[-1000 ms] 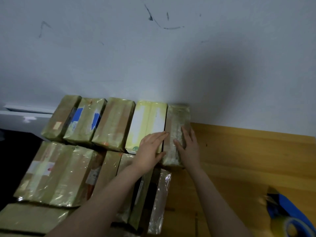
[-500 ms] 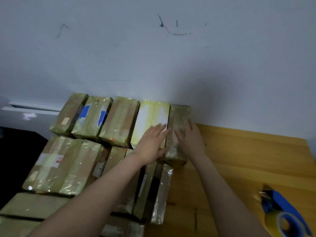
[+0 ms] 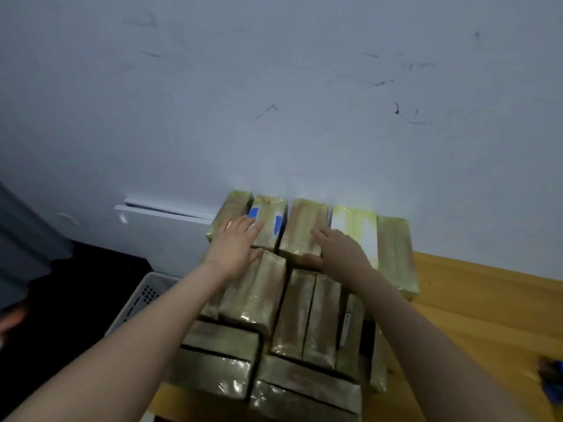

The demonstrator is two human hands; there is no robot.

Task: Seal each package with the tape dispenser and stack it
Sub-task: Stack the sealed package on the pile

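Note:
Several tape-wrapped brown packages are stacked against the wall on the wooden table [image 3: 487,315]. In the back row, the newest brown package [image 3: 396,251] lies at the right end beside a yellow-white package [image 3: 356,226]. My left hand [image 3: 234,248] rests flat, fingers spread, on the blue-marked package [image 3: 271,220] at the left of that row. My right hand [image 3: 341,251] lies flat on the brown package [image 3: 304,226] in the middle of the row. Neither hand grips anything. The blue tape dispenser [image 3: 551,382] shows only partly at the right edge.
A white perforated basket [image 3: 143,300] stands left of the table, below its level. A white panel [image 3: 164,220] leans on the wall behind it. More wrapped packages [image 3: 219,354] fill the table's near left part. Bare wood lies to the right.
Both hands have left the rightmost package and moved left along the back row. The view has swung left and up, so the tape dispenser is nearly out of frame.

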